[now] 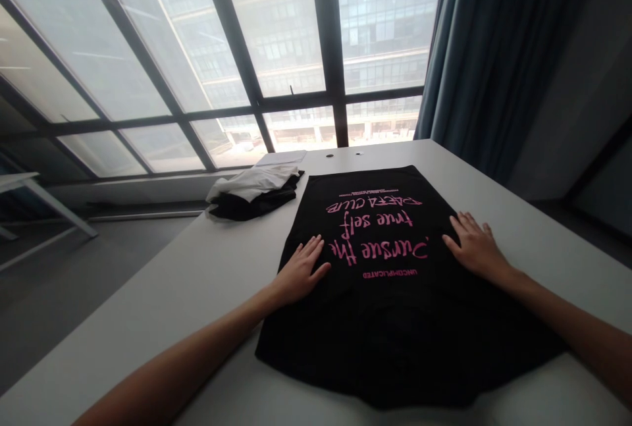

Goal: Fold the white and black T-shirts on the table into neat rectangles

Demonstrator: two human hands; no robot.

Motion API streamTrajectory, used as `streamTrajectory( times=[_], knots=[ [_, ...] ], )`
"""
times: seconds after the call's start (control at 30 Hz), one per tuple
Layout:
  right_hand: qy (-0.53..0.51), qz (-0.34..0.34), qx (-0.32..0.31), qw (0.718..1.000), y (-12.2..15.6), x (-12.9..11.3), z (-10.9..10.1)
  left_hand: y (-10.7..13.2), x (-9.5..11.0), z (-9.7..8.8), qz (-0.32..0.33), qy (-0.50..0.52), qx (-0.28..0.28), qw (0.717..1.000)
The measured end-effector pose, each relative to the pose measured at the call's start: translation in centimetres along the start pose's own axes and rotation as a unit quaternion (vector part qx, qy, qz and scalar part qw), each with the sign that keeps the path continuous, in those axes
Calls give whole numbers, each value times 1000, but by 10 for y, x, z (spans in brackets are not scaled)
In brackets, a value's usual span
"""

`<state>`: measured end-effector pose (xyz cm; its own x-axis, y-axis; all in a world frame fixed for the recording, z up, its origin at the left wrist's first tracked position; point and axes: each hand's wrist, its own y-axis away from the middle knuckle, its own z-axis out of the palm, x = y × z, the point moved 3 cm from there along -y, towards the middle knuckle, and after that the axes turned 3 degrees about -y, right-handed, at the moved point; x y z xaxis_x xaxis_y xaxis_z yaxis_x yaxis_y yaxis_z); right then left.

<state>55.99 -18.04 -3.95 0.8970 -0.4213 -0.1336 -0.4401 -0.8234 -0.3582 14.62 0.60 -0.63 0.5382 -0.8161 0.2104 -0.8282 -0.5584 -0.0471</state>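
1. A black printed garment lies spread out on the white tabletop, in front of the person and between the two forearms.
2. Pink lettering crosses its upper half; from the person's side it appears upside down.
3. The left hand rests palm down at the garment's left edge, thumb set apart from the fingers; its grip is wide, with nothing clasped.
4. The right hand lies at the right edge, its fingers extended and slightly spread; this grip is wide too, and holds nothing.
5. The garment's hem curves along the near side, close to the person.
6. Beyond the left hand, a white cloth lies over a black cloth, both loosely heaped near the tabletop's left edge, just beside the printed garment.
7. A small dark disc sits near the far edge.
8. Behind stand tall windows, with a blue curtain on the right.
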Motion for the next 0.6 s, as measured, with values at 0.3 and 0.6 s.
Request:
streamTrajectory(
  times=[0.3,0.6],
  knots=[
    [-161,-234,-118,952,61,-39,-57,54,28,-26,191,31,-68,979],
    [-198,-266,-230,915,138,-27,-67,107,24,-27,217,42,-104,970]
  ],
)
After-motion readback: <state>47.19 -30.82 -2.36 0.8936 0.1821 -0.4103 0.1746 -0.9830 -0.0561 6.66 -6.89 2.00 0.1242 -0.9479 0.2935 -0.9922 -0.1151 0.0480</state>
